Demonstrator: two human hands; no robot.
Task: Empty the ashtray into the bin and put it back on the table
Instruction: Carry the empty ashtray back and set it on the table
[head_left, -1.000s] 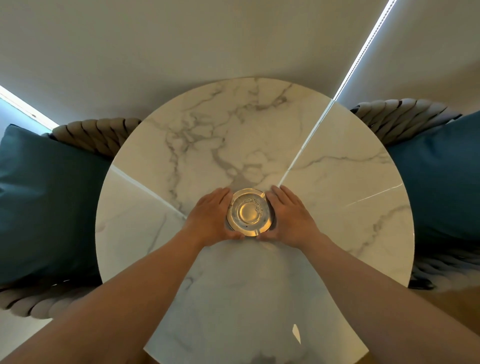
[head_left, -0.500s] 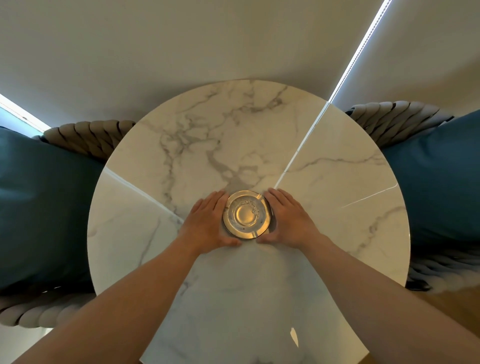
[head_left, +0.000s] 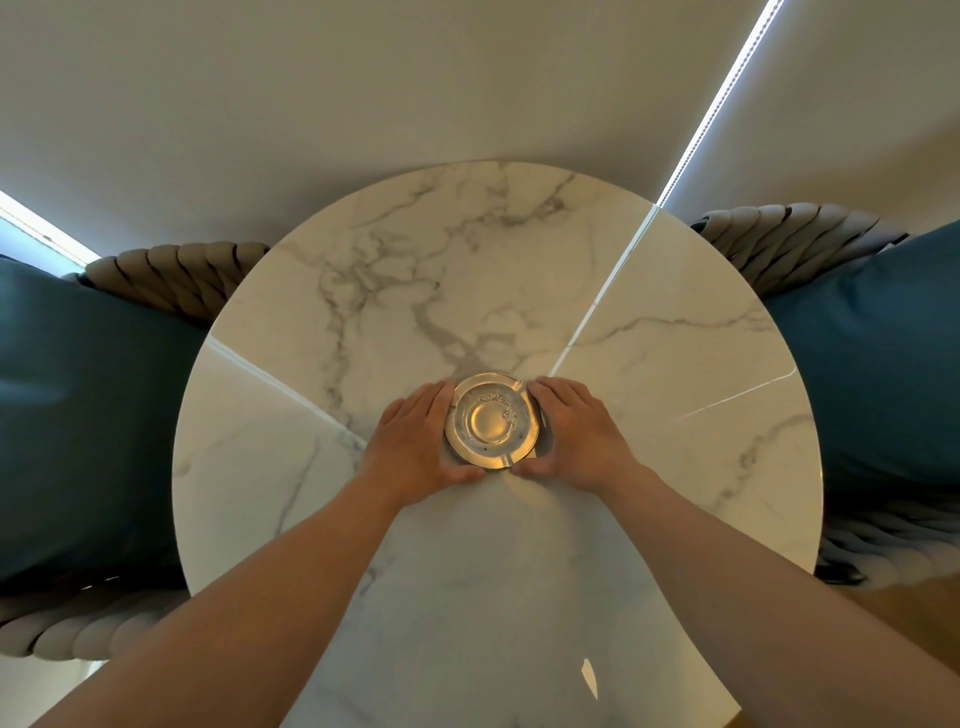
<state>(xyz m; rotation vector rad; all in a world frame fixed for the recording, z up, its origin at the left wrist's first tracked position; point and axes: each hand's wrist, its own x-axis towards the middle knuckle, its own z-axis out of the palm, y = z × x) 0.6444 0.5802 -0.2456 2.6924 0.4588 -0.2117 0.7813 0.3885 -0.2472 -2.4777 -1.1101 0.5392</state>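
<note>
A round metal ashtray (head_left: 491, 422) with a little grey ash along its inner rim sits near the middle of a round white marble table (head_left: 649, 364). My left hand (head_left: 415, 441) cups its left side, thumb tucked under the near edge. My right hand (head_left: 574, 434) cups its right side the same way, thumb at the near rim. Both hands hold the ashtray between them. I cannot tell whether it rests on the tabletop or is slightly raised. No bin is in view.
Two woven rope chairs with dark teal cushions flank the table, one at the left (head_left: 78, 405) and one at the right (head_left: 883, 364). A pale wall stands behind the table. Wooden floor (head_left: 914, 618) shows at the lower right.
The view has shifted slightly and the ashtray now sits a little farther up in the frame. Both hands stay clasped around it as before.
</note>
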